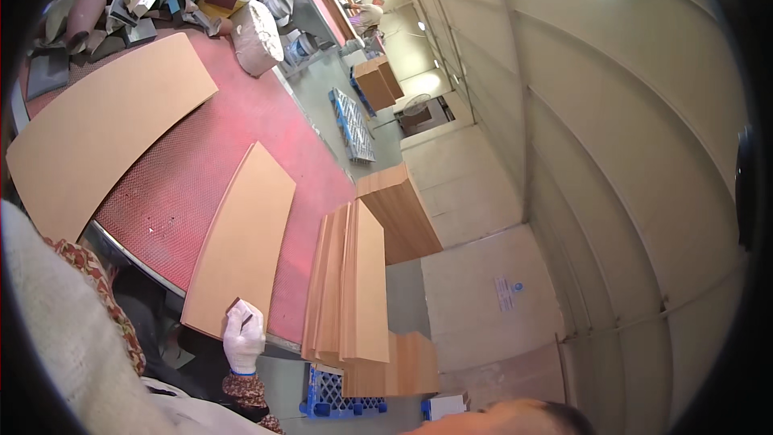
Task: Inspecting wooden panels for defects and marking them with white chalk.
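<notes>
My right hand (244, 340), in a white knit glove with a blue cuff edge, is closed on a small dark brown strip (234, 304). What the strip is made of is too small to tell. It is over the near end of a long tan wood panel (241, 229), which lies on the red mesh-covered table (173, 169). A patterned sleeve (101, 286) shows at the lower left, but my left hand does not appear. Farther left, a wider curved tan panel (113, 117) lies partly over the table edge.
Right of the table stands a stack of tan panels (346, 282), with more panels (400, 213) behind and a blue plastic pallet (342, 393) below. Brown and grey scraps (145, 0) crowd the table's far left, beside a whitish block (258, 39). A person (369, 16) is far back.
</notes>
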Motion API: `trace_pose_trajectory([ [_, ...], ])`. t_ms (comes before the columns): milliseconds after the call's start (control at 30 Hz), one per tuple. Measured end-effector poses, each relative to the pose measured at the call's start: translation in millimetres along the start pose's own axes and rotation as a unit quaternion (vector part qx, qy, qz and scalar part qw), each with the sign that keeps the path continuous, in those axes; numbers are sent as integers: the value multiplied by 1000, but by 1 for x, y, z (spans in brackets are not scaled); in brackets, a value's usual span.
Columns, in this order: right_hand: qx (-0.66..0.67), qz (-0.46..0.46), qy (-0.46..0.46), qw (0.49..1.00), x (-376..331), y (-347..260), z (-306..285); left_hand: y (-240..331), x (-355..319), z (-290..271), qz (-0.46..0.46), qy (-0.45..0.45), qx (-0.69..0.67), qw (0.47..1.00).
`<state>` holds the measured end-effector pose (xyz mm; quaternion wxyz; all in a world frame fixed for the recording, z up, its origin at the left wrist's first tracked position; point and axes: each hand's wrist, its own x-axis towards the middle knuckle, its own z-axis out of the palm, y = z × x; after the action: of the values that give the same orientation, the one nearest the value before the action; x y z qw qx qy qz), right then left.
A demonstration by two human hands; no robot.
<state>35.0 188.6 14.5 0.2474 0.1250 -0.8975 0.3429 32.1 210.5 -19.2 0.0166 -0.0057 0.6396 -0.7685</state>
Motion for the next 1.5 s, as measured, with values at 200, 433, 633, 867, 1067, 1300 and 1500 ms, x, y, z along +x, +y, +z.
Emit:
trace_pose_trajectory([
  [200, -55, 21, -42, 997, -4, -12, -2, 12, -3, 1, -1, 5, -48, 999],
  [433, 22, 90, -78, 993, -1, 24, -9, 11, 4, -19, -23, -7, -106, 994],
  [633, -41, 41, -37, 998, 3, -17, 12, 18, 4, -15, -25, -13, -124, 992],
  [867, -15, 44, -63, 997, 0, -8, 16, 33, 8, -33, -36, -26, -121, 992],
  [1067, -10, 48, -65, 997, 1, 0, 4, 29, 2, -34, -36, -17, -135, 990],
  [1300, -41, 38, -38, 998, 11, -10, -43, -2, 5, 1, -51, -7, -132, 990],
  [1500, -51, 34, -4, 998, 6, -23, -92, 23, 13, -25, -21, -69, -4, 997],
])
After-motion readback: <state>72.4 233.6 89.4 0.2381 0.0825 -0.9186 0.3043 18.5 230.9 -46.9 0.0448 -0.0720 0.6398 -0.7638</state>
